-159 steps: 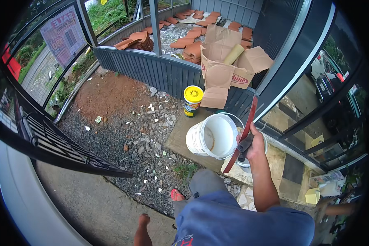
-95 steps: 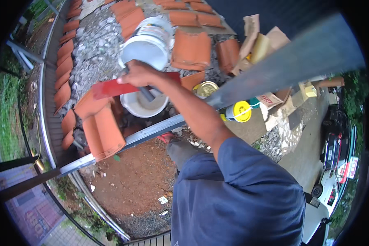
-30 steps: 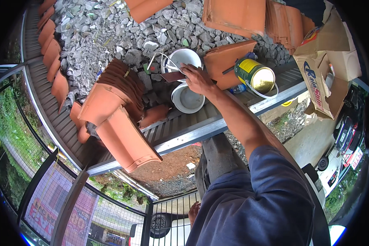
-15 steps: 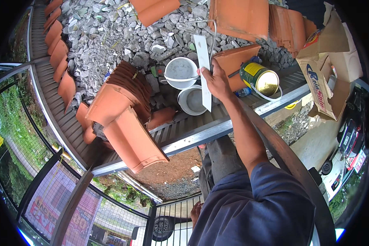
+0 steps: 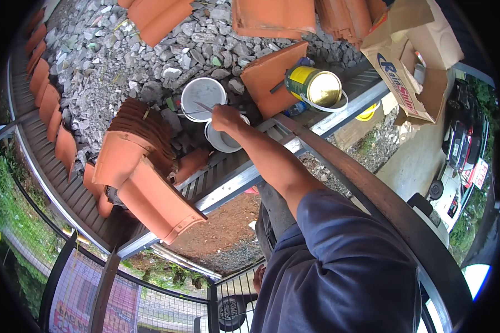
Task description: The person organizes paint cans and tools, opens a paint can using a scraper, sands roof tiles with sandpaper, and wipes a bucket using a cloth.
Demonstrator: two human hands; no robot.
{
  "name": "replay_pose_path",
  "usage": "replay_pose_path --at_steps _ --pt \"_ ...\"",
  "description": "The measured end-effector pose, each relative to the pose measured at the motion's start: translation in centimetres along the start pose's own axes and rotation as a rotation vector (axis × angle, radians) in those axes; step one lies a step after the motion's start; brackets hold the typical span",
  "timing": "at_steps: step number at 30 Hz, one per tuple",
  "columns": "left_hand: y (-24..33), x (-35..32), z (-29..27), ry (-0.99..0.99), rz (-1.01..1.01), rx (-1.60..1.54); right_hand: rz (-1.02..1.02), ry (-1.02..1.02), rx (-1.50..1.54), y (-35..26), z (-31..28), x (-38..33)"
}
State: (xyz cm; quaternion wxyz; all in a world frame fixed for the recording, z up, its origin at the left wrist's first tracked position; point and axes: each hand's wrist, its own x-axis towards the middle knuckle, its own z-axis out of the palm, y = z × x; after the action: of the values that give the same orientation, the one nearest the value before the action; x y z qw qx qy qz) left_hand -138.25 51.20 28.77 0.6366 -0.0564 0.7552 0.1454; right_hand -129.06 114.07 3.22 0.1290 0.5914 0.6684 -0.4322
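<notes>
Right hand (image 5: 226,118) closed on thin blade (image 5: 204,106); swung low, it could tip the bucket (image 5: 200,91) ahead-left. Left hand's (image 5: 259,278) grip we cannot make out.

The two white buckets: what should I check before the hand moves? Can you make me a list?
1. Right hand holding the thin tool: ok, the tool pokes out from its fingers.
2. Upper bucket without a lid: ok.
3. Lower bucket fully in view: not ok, the hand and forearm hide part.
4. Front clay tile kept behind the metal rail: not ok, it sticks out past it.
5. Left hand free: cannot tell, it's partly hidden.
</notes>
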Motion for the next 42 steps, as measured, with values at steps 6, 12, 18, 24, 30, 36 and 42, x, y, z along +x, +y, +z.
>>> replay_pose_path --at_steps 6,12,18,24,30,36,42 --pt "-1.8 2.3 -1.3 -0.006 0.02 0.008 0.143 0.14 0.183 -3.7 -1.8 -2.3" --pt "-3.9 6.9 -3.0 -0.062 0.144 0.028 -0.241 0.582 0.277 -3.5 -0.6 -13.5" --pt "-6.0 11.3 -6.0 -0.128 0.3 0.064 -0.487 0.472 0.189 -1.1 2.5 -31.9" --pt "-8.8 13.2 -10.0 -0.139 0.385 0.137 -0.515 0.496 0.158 6.2 7.6 -48.4" --pt "-12.2 14.6 -13.2 -0.154 0.363 0.384 -0.095 0.652 0.206 18.5 10.0 -59.9" --pt "-4.7 17.7 -11.5 -0.169 0.665 0.767 0.391 0.85 0.28 29.6 12.4 -66.1" --pt "16.0 1.0 7.3 -0.162 1.217 0.371 0.775 0.733 0.42 42.1 21.0 -69.1"
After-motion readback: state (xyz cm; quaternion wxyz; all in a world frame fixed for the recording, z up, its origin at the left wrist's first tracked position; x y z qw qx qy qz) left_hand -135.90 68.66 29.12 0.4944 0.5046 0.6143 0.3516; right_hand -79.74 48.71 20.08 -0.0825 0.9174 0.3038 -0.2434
